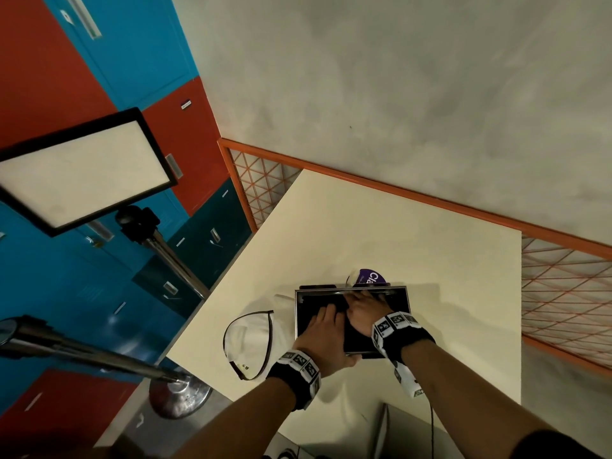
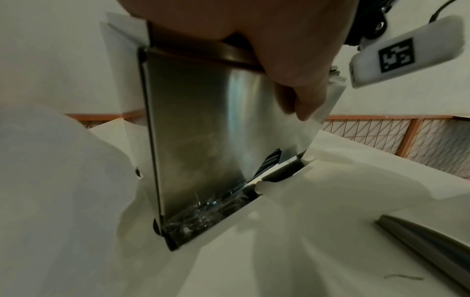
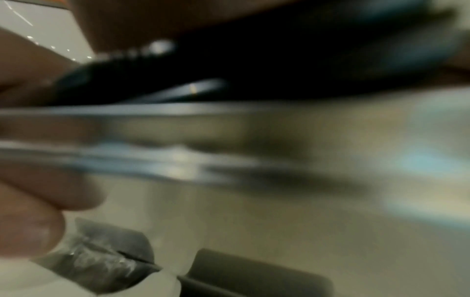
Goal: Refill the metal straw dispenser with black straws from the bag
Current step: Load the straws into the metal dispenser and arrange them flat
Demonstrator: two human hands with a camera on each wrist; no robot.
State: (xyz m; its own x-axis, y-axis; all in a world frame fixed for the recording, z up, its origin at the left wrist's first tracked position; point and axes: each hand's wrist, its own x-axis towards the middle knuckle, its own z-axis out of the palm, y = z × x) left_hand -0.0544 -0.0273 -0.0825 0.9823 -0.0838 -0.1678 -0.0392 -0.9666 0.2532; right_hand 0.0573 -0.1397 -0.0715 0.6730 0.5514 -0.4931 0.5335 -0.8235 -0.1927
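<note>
Nearest to the head camera were the two bare forearms, each with a black wrist strap carrying white marker tags. They reached over the cream table [image 1: 381, 226] to the metal straw dispenser [image 1: 402, 298], which stood near the middle of the table, a little toward the near side. The dispenser was a rectangular box of brushed steel with a thin bright rim, and its top was open. From the left wrist view its side wall [image 2: 203, 130] was smooth, grey and a bit reflecting, with small dark feet at the bottom corners.

Inside the box lay a dark mass of black straws [image 1: 311, 308], filling most of the opening. In the left wrist view some ends of the straws [image 2: 271, 160] showed at a cut-out low on the box.

The left hand [image 1: 323, 332] rested on top of the straws with fingers laid rather flat, while its thumb [image 2: 297, 88] came down against the outside wall of the box. The right hand [image 1: 364, 309] was deeper in the opening; its fingers lay among the straws near the far rim, and I cannot tell if they were gripping any. The right wrist view was too blurred to help.

Left of the dispenser a white bag with dark edge [image 1: 251, 339] lay flat on the table. Just behind the box a purple label [image 1: 371, 276] was visible
</note>
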